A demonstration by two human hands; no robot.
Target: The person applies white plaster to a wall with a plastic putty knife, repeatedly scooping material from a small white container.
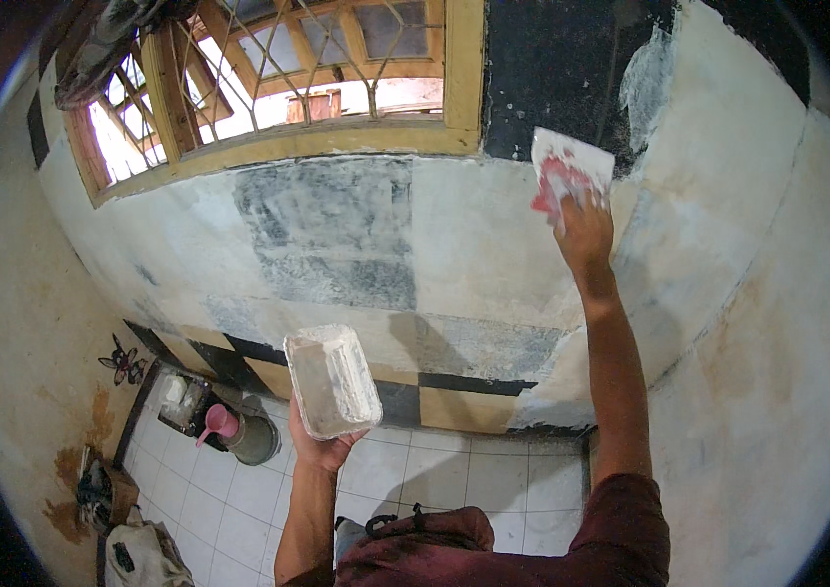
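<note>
My right hand [586,235] is raised to the wall at the upper right, its fingers closed around a putty scraper [576,155]. The scraper has a wide pale blade and red parts smeared with white; it lies against or very near the wall, beside a dark painted square [552,83]. A fresh-looking whitish patch [648,88] shows to its right. Lower down, my left hand [317,445] grips a rectangular tub [303,377] from beneath. White paste [360,389] coats the tub's inside and rim. The tub is apart from the wall.
A yellow-framed window [464,68] with a metal grille spans the upper left. On the tiled floor [209,484] stand a grey-green bucket [256,445] with a pink dipper [220,421] and a dark tray. A cardboard box [121,497] and crumpled cloth [146,548] lie lower left.
</note>
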